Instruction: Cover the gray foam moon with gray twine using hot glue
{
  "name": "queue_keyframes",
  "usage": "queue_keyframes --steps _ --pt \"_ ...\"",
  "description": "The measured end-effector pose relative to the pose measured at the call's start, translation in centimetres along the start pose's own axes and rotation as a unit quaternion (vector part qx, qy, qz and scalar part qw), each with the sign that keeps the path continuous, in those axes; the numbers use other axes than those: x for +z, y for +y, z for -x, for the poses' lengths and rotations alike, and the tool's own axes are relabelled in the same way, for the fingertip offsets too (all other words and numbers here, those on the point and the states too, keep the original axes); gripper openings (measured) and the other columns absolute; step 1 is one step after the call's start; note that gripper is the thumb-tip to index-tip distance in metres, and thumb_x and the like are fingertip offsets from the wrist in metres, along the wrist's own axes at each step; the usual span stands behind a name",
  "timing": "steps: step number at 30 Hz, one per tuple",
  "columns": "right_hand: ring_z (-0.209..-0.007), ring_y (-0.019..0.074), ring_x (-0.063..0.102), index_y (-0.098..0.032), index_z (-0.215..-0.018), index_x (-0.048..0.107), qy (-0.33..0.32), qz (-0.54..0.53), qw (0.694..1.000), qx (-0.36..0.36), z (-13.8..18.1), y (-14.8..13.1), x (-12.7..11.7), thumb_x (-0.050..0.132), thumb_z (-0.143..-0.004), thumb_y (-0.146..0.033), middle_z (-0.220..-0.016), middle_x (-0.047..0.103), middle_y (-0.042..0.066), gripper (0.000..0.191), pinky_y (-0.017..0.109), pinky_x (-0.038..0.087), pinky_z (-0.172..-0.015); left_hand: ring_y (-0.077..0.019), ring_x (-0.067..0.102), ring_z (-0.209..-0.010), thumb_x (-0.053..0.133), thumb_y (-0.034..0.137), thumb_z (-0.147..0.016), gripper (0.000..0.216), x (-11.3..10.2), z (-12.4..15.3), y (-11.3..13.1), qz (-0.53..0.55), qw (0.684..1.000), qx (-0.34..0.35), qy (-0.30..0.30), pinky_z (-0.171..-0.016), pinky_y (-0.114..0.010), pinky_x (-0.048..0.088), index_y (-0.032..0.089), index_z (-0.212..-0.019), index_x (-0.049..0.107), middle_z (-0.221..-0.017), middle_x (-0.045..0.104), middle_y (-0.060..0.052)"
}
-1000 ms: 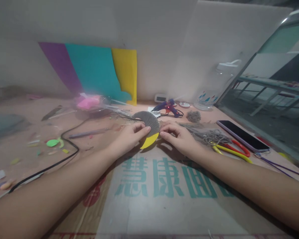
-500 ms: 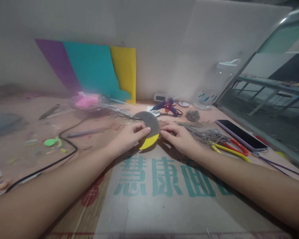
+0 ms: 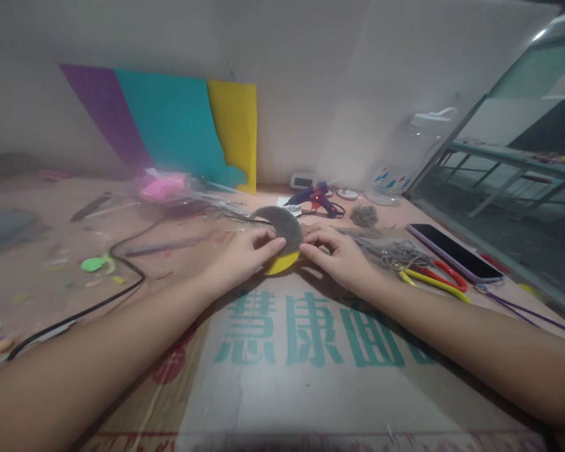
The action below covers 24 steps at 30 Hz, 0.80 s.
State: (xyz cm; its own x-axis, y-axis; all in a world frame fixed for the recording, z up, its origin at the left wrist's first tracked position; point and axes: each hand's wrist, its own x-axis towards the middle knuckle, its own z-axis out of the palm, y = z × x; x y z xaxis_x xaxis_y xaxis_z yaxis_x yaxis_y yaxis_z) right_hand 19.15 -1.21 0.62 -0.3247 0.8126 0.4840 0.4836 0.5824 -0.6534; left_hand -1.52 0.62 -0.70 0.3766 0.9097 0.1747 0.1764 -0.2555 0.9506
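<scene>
A yellow crescent [image 3: 283, 263], flat like card, has grey yarn [image 3: 286, 227] wound closely over its upper part. Only the lower tip shows bare yellow. My left hand [image 3: 252, 251] grips the crescent from its inner side, thumb on the front and fingers behind it. At the outer edge, where the winding meets the yellow, my right hand [image 3: 332, 251] is pinched closed on the yarn; the strand between the fingertips is too fine to make out. Loose grey yarn [image 3: 398, 254] lies tangled just right of my right hand.
Red-and-yellow-handled pliers [image 3: 435, 282] and a phone [image 3: 454, 252] lie at right. A glue gun [image 3: 314, 199], grey yarn ball [image 3: 364, 216] and clear bottle [image 3: 390, 179] are behind. A black cable [image 3: 132, 284] crosses the left side; printed cardboard [image 3: 282, 402] covers the front.
The crescent has tilted slightly, and a little less yellow shows at its lower tip. My right fingertips have shifted slightly left against its edge. The camera view has moved a little.
</scene>
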Motion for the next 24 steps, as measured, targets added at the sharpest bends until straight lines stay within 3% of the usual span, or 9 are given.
queue_keyframes --steps 5,8,11,16,21,24 --pt "-0.084 0.0183 0.060 -0.021 -0.079 0.062 0.037 0.058 0.994 -0.083 0.25 -0.36 0.02 0.060 -0.087 -0.024 -0.088 0.062 0.005 0.009 0.034 0.049 -0.077 -0.0094 0.050 -0.052 0.065 0.046 -0.080 0.032 0.24 0.05 0.22 0.005 1.000 -0.010 0.013 -0.048 -0.020 0.037 0.019 -0.079 0.048 -0.061 0.053 0.005" --pt "-0.090 0.0201 0.060 -0.022 -0.084 0.063 0.041 0.084 0.985 -0.142 0.36 -0.16 0.08 0.060 -0.088 -0.024 -0.090 0.061 0.005 0.005 0.037 0.049 -0.082 -0.0111 0.058 -0.063 0.069 0.043 -0.078 0.031 0.26 0.01 0.34 0.038 0.999 0.007 -0.018 -0.059 -0.022 0.045 0.017 -0.084 0.052 -0.073 0.059 0.002" --pt "-0.104 0.0228 0.058 -0.024 -0.094 0.066 0.012 0.108 0.977 -0.181 0.51 -0.08 0.13 0.060 -0.088 -0.024 -0.104 0.061 0.008 0.009 0.042 0.048 -0.092 -0.0125 0.059 -0.070 0.068 0.045 -0.079 0.034 0.23 -0.08 0.32 0.043 0.997 0.024 -0.052 -0.065 -0.024 0.048 0.016 -0.092 0.056 -0.084 0.062 -0.001" --pt "-0.115 0.0244 0.056 -0.027 -0.107 0.066 -0.039 0.125 0.967 -0.218 0.87 -0.64 -0.13 0.054 -0.089 -0.018 -0.119 0.061 0.009 0.023 0.046 0.043 -0.101 -0.0138 0.057 -0.073 0.060 0.048 -0.083 0.034 0.14 -0.16 0.22 0.058 0.998 0.016 0.003 -0.065 -0.023 0.045 0.015 -0.088 0.063 -0.083 0.062 -0.001" --pt "-0.113 0.0245 0.056 -0.023 -0.104 0.062 0.048 0.092 0.980 -0.168 0.76 -0.89 -0.46 0.054 -0.091 -0.022 -0.114 0.063 0.010 0.015 0.045 0.043 -0.100 -0.0102 0.049 -0.064 0.065 0.046 -0.080 0.031 -0.31 -0.29 0.06 0.082 0.996 -0.012 0.023 -0.059 -0.021 0.040 0.016 -0.083 0.064 -0.071 0.056 0.002" --pt "-0.104 0.0233 0.059 -0.021 -0.101 0.061 0.053 0.066 0.992 -0.096 0.30 -0.40 -0.39 0.054 -0.092 -0.027 -0.105 0.066 0.010 0.013 0.042 0.045 -0.094 -0.0095 0.047 -0.061 0.065 0.047 -0.080 0.032 -0.58 -0.42 -0.14 0.085 0.995 -0.027 0.033 -0.058 -0.021 0.039 0.016 -0.082 0.063 -0.066 0.051 0.003"
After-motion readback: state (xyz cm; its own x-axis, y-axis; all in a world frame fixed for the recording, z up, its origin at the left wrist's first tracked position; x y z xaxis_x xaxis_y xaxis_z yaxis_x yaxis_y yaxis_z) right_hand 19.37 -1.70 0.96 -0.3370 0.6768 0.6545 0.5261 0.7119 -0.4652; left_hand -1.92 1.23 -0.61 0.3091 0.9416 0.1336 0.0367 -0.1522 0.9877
